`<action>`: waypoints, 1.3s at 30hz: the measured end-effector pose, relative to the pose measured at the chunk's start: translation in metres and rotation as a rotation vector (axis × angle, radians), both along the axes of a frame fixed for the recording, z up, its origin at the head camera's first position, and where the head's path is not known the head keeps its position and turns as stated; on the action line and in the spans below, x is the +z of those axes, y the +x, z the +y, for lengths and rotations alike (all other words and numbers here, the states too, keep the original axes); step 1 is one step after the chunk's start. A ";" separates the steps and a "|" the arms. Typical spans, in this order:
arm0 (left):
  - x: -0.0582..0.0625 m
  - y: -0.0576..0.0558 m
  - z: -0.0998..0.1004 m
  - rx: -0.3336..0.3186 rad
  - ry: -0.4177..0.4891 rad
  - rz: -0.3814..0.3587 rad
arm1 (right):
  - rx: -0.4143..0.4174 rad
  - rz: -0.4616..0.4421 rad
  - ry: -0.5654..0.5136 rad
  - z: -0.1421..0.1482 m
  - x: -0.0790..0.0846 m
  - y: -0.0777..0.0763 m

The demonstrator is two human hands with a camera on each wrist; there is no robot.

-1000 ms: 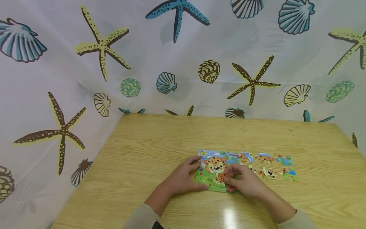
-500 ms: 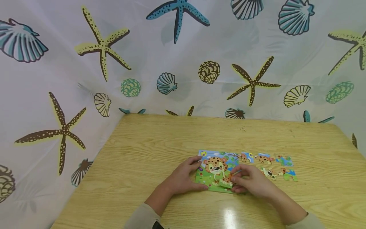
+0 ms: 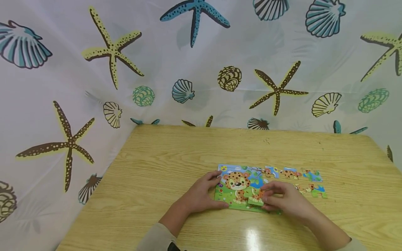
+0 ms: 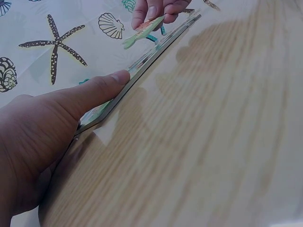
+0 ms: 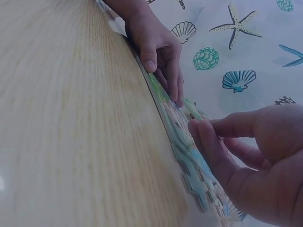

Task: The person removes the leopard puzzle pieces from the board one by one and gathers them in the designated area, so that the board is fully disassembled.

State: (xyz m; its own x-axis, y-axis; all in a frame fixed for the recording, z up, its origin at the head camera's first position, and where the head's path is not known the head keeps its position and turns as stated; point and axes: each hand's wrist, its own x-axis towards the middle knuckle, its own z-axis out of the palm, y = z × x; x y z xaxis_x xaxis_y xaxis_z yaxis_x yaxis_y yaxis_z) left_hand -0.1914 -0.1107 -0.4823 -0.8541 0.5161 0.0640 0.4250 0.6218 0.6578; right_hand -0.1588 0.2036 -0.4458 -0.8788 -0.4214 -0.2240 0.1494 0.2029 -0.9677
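A jigsaw puzzle with a spotted cub (image 3: 237, 178) lies flat on the wooden table. My left hand (image 3: 204, 193) rests at its left side, fingers at the upper left edge and thumb at the lower edge. In the left wrist view that thumb (image 4: 106, 87) lies on the board's rim. Between thumb and fingertips, my right hand (image 3: 289, 200) pinches a puzzle piece (image 3: 255, 198) showing spotted fur, feet and green grass. The piece is tilted and raised above the puzzle's lower right part. My right fingers hide some of the piece and the puzzle's right side.
Several loose puzzle pieces lie to the right in two rows, among them a blue-and-green piece (image 3: 313, 175) and a corner-side piece (image 3: 319, 191). The table (image 3: 176, 150) reaches back to a white curtain (image 3: 204, 66) printed with shells and starfish.
My right hand has moved rightward with the pinched piece, away from the cub's body and toward the puzzle's lower right. My left hand stays in place.
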 end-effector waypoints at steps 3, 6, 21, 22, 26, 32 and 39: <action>0.000 0.000 0.000 0.004 -0.001 -0.006 | -0.001 0.027 0.022 0.004 0.000 0.002; 0.001 0.000 0.000 0.003 0.002 -0.009 | -0.006 0.046 0.046 0.009 0.000 0.004; 0.003 0.001 0.000 -0.001 -0.002 -0.019 | -0.058 0.057 0.109 0.031 -0.006 0.014; 0.003 0.001 0.000 -0.002 -0.002 -0.016 | -0.060 0.060 0.105 0.032 -0.006 0.015; 0.003 0.002 0.001 0.000 0.003 -0.022 | -0.075 0.048 0.094 0.037 -0.008 0.017; 0.002 0.002 0.001 0.007 0.004 -0.029 | -0.106 0.052 0.121 0.050 -0.009 0.019; 0.003 0.001 0.001 0.004 -0.015 -0.021 | -0.110 0.093 0.156 0.063 -0.011 0.018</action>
